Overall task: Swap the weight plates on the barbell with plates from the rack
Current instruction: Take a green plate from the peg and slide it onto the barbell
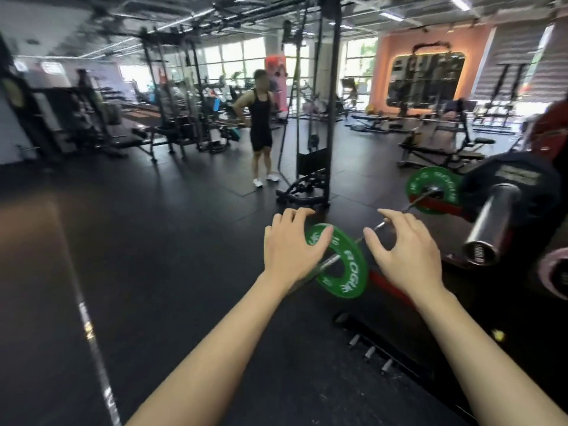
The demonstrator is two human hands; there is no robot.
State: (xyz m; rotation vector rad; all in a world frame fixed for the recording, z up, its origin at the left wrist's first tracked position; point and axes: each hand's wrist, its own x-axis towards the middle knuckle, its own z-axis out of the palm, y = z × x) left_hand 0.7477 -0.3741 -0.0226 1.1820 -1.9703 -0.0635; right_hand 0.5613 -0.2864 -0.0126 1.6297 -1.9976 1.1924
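Green plate, near [341,265]: on the barbell's near sleeve, low over the black rubber floor, white ROGUE lettering facing up toward the camera.
Green plate, far [433,189]: on the barbell's other end, beside the rack.
Barbell [373,230]: thin shaft runs diagonally between the two plates.
Left hand [290,244]: arm stretched forward, palm down, fingers loosely spread, thumb lying on the near plate's upper rim; not gripping.
Right hand [405,250]: arm stretched forward, fingers curved like a claw over the shaft, holding nothing.
Hands: apart, either side of the near plate.
Rack [491,222]: right edge, chrome peg and black plates.
Person [261,124]: in the background, black outfit, standing.
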